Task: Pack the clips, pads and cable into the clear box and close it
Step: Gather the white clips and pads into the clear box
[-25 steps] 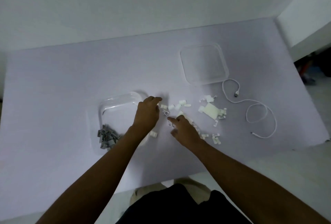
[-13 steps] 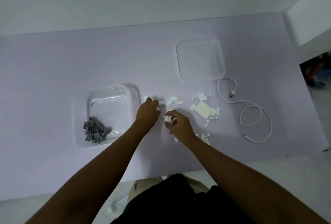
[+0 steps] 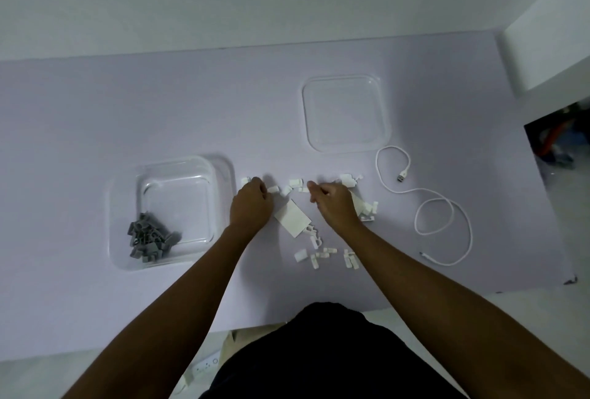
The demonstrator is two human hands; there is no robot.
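The clear box (image 3: 223, 172) stands on the table at the left, with a heap of grey clips (image 3: 150, 239) in its near left corner. Its lid (image 3: 346, 112) lies flat further back on the right. My left hand (image 3: 250, 203) is curled just right of the box, fingers closed over small white clips (image 3: 295, 183). My right hand (image 3: 335, 203) is curled beside it, fingertips pinched on white clips. A white pad (image 3: 292, 218) lies between the hands. More white clips (image 3: 319, 255) are scattered nearer me. The white cable (image 3: 443, 207) is looped at the right.
The lilac table (image 3: 95, 117) ends at a near edge just in front of my body. A white wall runs along its far side and a white block (image 3: 549, 47) stands at the right corner. Clutter shows on the floor at far right.
My right hand has moved right and away from me, uncovering the white pad between the hands. My left hand stays by the box's right side. The view has shifted slightly.
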